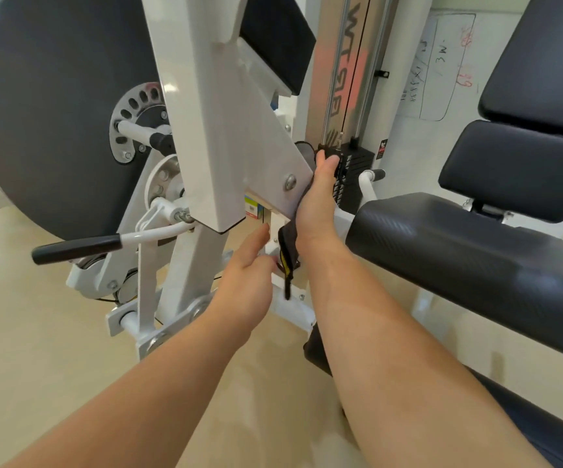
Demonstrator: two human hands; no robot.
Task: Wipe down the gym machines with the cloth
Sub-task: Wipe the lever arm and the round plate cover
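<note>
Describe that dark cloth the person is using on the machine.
The cloth is dark, soft-looking fabric with a yellow tag on its dangling end. The right hand presses its upper part flat against the edge of the machine's white frame plate; the rest hangs limp below the wrist. The left hand is open close beside the hanging end; contact unclear.

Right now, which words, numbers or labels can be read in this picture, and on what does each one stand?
"WT": turned sideways on the weight tower panel; the characters below are unclear.
"3W-": handwritten on the whiteboard; its other black and red writing is illegible.
A sticker beside the weight stack: too small to read.
</note>
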